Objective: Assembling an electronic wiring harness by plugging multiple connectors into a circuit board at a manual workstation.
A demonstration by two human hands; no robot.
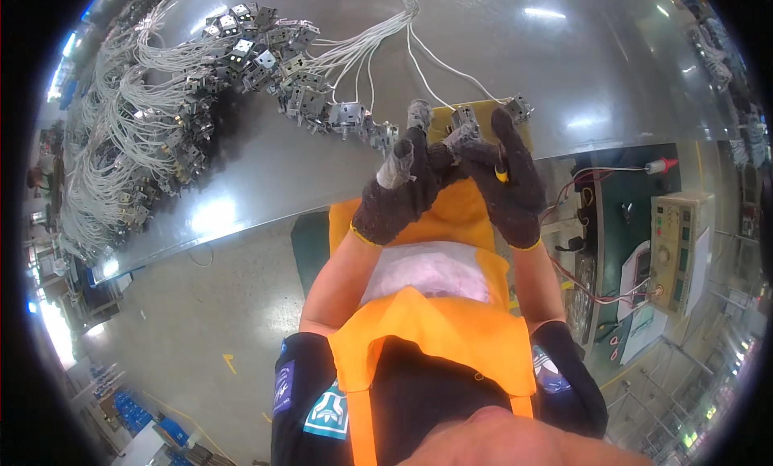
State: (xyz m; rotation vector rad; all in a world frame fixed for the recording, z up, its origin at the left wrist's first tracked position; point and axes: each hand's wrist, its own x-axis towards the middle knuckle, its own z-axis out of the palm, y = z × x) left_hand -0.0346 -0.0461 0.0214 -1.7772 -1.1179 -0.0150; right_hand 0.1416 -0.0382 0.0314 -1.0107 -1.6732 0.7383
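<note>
Both my hands wear dark knit gloves and meet at the near edge of a grey metal table (499, 71). My left hand (400, 188) pinches a small metal part with white wires at its fingertips. My right hand (507, 180) is closed around a thin tool with a yellow handle, its tip against a small metal part (465, 121) lying on a yellow pad (483, 110). Another small metal part (519, 107) sits just right of it.
A long heap of metal parts with white wire leads (266, 55) runs across the table to the far left (121, 144). At the right stands a beige test instrument (676, 248) with red leads and a red probe (656, 166). An orange apron covers my front.
</note>
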